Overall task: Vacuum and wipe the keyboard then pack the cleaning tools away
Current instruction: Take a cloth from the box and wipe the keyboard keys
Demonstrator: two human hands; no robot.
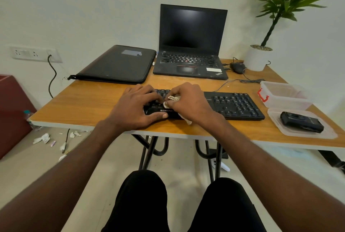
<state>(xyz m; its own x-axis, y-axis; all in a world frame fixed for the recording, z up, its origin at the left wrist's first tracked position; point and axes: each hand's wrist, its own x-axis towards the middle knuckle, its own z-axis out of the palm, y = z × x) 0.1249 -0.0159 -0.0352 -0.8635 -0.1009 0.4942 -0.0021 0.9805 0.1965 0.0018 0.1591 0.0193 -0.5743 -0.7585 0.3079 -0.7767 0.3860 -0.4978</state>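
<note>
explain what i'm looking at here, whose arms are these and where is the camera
There is one picture, from a wide-angle camera worn on a person's head, looking down at their own arms and knees. No robot is involved. The left hand steadies a black keyboard on a wooden table, while the right hand rubs a pale cloth over the keys. Behind are an open laptop and a dark sleeve. At right stand a clear plastic box, its lid with a small black device lying on it, a mouse and a potted plant.
</note>
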